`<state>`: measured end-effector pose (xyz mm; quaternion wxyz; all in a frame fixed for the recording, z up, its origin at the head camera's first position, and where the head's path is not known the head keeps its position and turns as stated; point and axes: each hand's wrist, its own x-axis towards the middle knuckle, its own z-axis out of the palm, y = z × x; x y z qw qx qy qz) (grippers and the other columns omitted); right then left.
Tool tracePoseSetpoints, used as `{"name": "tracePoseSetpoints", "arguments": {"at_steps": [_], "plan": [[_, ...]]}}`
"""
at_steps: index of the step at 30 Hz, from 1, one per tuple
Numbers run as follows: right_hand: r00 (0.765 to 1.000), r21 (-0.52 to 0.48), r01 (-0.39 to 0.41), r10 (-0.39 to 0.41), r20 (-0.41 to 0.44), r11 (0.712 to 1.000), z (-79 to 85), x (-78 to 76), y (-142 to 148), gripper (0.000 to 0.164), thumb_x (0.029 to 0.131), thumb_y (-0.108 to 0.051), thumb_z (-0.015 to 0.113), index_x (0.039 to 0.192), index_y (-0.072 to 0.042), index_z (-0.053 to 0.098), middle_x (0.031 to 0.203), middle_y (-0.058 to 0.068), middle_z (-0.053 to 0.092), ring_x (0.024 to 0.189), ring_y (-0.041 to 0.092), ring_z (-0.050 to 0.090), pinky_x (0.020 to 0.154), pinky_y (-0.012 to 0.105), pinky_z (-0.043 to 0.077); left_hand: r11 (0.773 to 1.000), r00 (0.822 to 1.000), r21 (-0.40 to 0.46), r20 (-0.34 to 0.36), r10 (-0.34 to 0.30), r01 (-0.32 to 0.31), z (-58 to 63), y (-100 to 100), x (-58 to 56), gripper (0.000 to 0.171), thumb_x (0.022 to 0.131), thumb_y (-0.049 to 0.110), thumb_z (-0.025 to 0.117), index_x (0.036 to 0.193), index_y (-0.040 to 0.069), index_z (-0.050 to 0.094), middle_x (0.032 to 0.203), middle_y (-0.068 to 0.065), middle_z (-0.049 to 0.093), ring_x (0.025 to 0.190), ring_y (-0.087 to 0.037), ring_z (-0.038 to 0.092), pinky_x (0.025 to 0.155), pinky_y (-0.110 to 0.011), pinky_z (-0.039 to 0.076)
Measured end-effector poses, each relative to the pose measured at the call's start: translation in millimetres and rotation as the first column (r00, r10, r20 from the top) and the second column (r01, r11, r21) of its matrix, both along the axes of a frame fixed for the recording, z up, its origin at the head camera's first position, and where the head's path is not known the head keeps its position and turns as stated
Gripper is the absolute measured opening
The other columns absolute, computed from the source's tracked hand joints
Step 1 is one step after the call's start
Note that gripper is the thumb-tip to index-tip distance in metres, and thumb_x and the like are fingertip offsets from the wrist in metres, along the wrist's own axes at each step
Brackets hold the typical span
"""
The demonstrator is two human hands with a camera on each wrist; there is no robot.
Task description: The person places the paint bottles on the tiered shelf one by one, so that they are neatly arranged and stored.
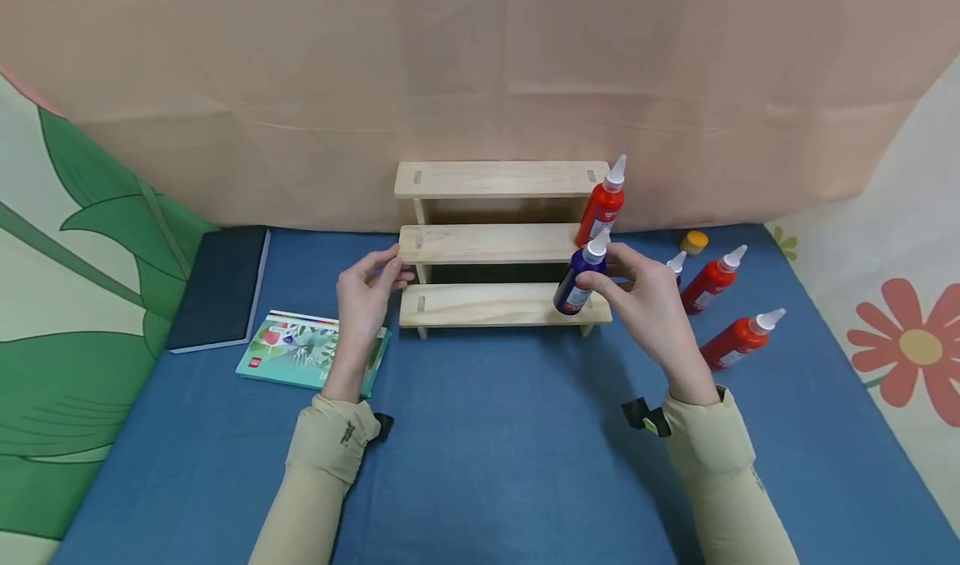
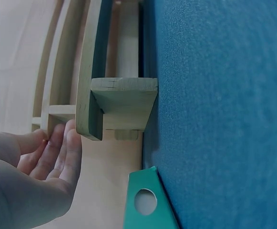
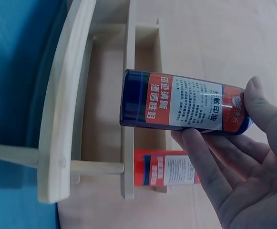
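Note:
A pale three-tier wooden shelf rack (image 1: 487,305) stands against the back. My left hand (image 1: 365,290) pinches the left end of its middle tier, thumb on one side and fingers on the other in the left wrist view. In my right hand (image 1: 647,298) is a dark blue ink bottle (image 3: 190,102) with a white nozzle, held between thumb and fingers. This bottle is in front of the rack's right part, over the lowest tier; a gap beneath it cannot be judged. A red ink bottle (image 1: 602,208) stands at the right end of the middle tier.
Right of the rack are two red bottles (image 1: 711,282) (image 1: 738,340), a partly hidden blue bottle (image 1: 677,263) and a yellow-lidded jar (image 1: 694,242). At left lie a dark notebook (image 1: 219,286) and a teal book (image 1: 288,352). Blue cloth (image 1: 480,448) covers the table.

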<state>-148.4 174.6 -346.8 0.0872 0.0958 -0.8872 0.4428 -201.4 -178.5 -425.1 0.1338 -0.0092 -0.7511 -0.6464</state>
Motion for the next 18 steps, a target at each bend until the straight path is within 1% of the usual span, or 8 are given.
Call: {"name": "tracePoseSetpoints", "arguments": {"at_steps": [5, 12, 18], "plan": [[1.0, -0.03, -0.006, 0.007, 0.007, 1.0, 1.2, -5.5, -9, 0.044, 0.101, -0.017, 0.079, 0.139, 0.0, 0.068, 0.129, 0.021, 0.072, 0.118, 0.039, 0.07, 0.097, 0.058, 0.062, 1.0, 1.0, 0.004, -0.007, -0.002, 0.002, 0.5, 0, 0.6, 0.03, 0.108, 0.007, 0.066, 0.135, -0.006, 0.071, 0.116, -0.026, 0.073, 0.089, -0.017, 0.077, 0.082, -0.024, 0.065], [1.0, -0.042, -0.008, 0.008, -0.009, 0.999, 1.4, -16.4, -20, 0.043, 0.101, -0.017, 0.079, 0.139, 0.001, 0.068, 0.127, 0.02, 0.073, 0.115, 0.038, 0.07, 0.097, 0.056, 0.062, 1.0, 1.0, -0.006, -0.028, -0.011, 0.011, -1.2, -1, 0.0, 0.03, 0.108, 0.005, 0.065, 0.136, -0.005, 0.07, 0.117, -0.025, 0.073, 0.089, -0.018, 0.077, 0.081, -0.027, 0.066], [1.0, -0.059, -0.014, 0.014, 0.001, 0.998, 3.1, -26.9, -29, 0.043, 0.102, -0.018, 0.078, 0.139, 0.001, 0.067, 0.128, 0.021, 0.072, 0.116, 0.038, 0.069, 0.097, 0.055, 0.062, 1.0, 1.0, -0.009, -0.02, -0.011, 0.011, -0.8, -1, 0.5, 0.03, 0.108, 0.008, 0.066, 0.136, -0.003, 0.071, 0.118, -0.024, 0.073, 0.09, -0.018, 0.077, 0.083, -0.027, 0.065]]}}
